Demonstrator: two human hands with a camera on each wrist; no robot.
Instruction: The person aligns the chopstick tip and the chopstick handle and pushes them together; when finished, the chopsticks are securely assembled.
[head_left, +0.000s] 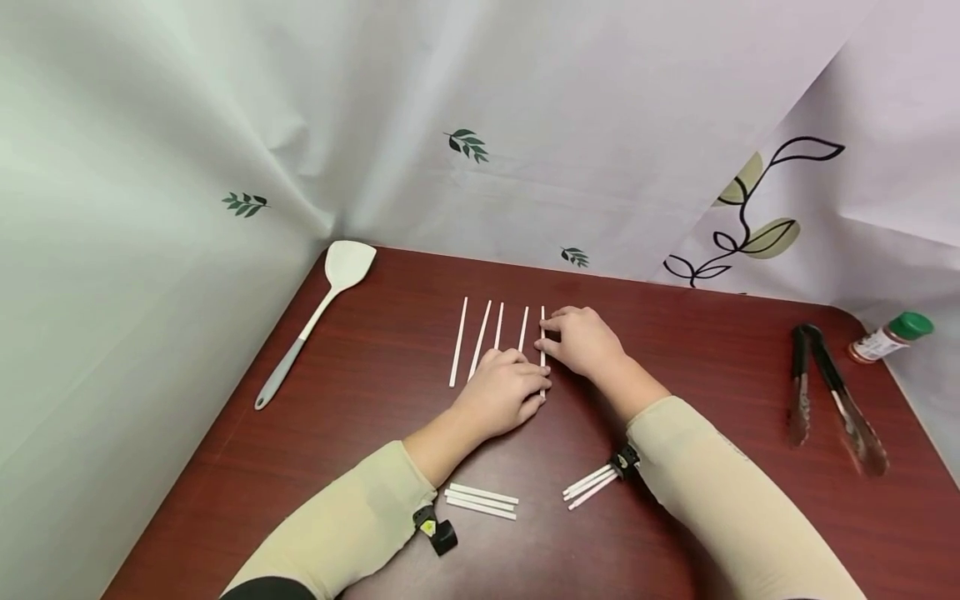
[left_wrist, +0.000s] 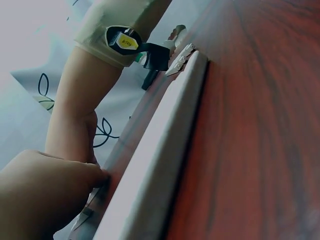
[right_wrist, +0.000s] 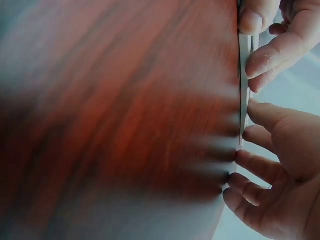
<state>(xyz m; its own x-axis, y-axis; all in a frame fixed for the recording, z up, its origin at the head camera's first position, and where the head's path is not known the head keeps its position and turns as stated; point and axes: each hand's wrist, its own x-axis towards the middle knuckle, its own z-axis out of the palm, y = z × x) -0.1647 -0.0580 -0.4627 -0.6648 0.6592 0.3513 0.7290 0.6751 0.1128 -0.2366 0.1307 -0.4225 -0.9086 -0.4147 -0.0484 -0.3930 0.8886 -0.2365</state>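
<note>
Several thin white sticks stand in a row, lengthwise, on the dark red table, and both hands are at the rightmost white stick (head_left: 543, 357). My left hand (head_left: 504, 390) pinches its near end between thumb and fingers, partly covering the neighbouring sticks. Farther up the same stick, my right hand (head_left: 583, 340) holds it with thumb and fingertips. In the right wrist view the left hand (right_wrist: 282, 47) grips the stick at the top, and the right hand (right_wrist: 287, 165) touches it lower down with its fingers spread. The left wrist view shows the left hand (left_wrist: 47, 192) in front of the right arm.
Three white sticks (head_left: 481, 502) lie crosswise by the left sleeve. More white sticks (head_left: 589, 486) lie beside the right wrist strap (head_left: 624, 461). A white spatula (head_left: 303, 329) is at the left edge; tongs (head_left: 832, 387) and a green-capped bottle (head_left: 890, 337) are at the right. Curtains border the table.
</note>
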